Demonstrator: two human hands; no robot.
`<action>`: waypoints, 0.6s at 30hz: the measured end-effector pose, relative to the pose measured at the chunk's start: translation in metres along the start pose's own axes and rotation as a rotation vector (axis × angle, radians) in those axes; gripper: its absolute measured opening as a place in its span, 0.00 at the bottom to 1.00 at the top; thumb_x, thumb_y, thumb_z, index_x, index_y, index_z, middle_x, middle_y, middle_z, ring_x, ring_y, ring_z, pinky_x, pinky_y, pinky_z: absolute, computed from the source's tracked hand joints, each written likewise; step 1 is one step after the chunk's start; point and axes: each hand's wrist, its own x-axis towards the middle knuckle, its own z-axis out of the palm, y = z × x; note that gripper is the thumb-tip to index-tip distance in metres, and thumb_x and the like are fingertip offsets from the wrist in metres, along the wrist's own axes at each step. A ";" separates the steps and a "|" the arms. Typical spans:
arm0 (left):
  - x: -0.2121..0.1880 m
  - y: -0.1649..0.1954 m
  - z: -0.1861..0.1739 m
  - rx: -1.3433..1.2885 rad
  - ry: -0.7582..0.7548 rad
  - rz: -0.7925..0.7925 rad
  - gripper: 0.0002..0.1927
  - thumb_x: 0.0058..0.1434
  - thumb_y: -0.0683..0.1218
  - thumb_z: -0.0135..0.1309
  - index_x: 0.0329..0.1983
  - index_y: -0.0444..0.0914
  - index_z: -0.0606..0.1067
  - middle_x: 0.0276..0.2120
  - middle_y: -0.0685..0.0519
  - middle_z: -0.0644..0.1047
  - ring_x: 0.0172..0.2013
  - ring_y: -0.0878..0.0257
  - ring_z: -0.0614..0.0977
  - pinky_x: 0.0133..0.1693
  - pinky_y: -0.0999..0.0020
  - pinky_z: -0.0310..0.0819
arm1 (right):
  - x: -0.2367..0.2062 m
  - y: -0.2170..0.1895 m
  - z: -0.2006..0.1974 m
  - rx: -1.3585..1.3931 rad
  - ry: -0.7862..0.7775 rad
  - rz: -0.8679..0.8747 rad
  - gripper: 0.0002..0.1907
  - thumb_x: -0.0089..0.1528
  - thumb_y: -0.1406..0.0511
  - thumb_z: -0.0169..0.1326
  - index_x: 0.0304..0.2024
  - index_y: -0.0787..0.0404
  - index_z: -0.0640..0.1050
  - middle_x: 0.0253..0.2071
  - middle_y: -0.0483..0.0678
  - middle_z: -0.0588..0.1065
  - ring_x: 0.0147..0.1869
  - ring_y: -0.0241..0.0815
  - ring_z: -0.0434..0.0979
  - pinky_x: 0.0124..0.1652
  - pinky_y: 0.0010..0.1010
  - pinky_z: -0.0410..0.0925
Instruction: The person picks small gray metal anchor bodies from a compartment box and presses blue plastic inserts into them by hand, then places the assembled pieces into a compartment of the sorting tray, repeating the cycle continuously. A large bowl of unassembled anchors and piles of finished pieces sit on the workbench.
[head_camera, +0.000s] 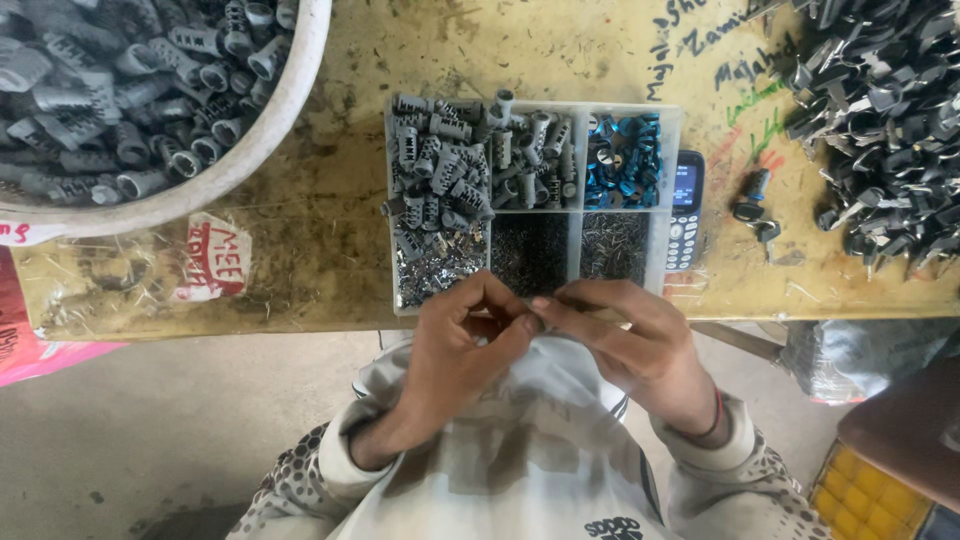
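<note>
While both hands meet just past the near edge of the bench, the left hand is pinched narrow around a small grey lock cylinder and the right hand closes its fingertips on the same piece from the other side; what the right hand adds is too small to tell. Steady work here likely means keeping the cylinder level and the wrists braced close. Just beyond the knuckles sits the divided parts tray, so any dropped bit should fall near it.
</note>
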 end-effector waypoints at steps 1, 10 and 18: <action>-0.001 -0.001 0.002 -0.018 0.008 0.029 0.03 0.65 0.37 0.57 0.39 0.33 0.75 0.33 0.51 0.80 0.30 0.71 0.80 0.30 0.78 0.79 | 0.000 0.000 0.000 -0.006 -0.014 -0.007 0.20 0.56 0.76 0.64 0.50 0.59 0.83 0.48 0.47 0.77 0.45 0.42 0.82 0.41 0.30 0.76; -0.008 0.001 0.016 0.169 0.049 0.332 0.11 0.63 0.37 0.62 0.48 0.33 0.78 0.45 0.45 0.83 0.43 0.60 0.88 0.43 0.67 0.87 | -0.003 -0.019 0.020 0.067 0.056 0.346 0.20 0.52 0.70 0.68 0.44 0.71 0.75 0.46 0.53 0.76 0.41 0.43 0.83 0.38 0.29 0.75; 0.000 -0.026 -0.003 0.184 0.003 0.474 0.07 0.66 0.36 0.60 0.47 0.35 0.80 0.43 0.45 0.85 0.39 0.59 0.90 0.37 0.69 0.86 | 0.045 0.065 -0.018 -0.339 0.005 0.292 0.07 0.65 0.72 0.63 0.46 0.63 0.83 0.42 0.53 0.79 0.39 0.48 0.80 0.38 0.37 0.72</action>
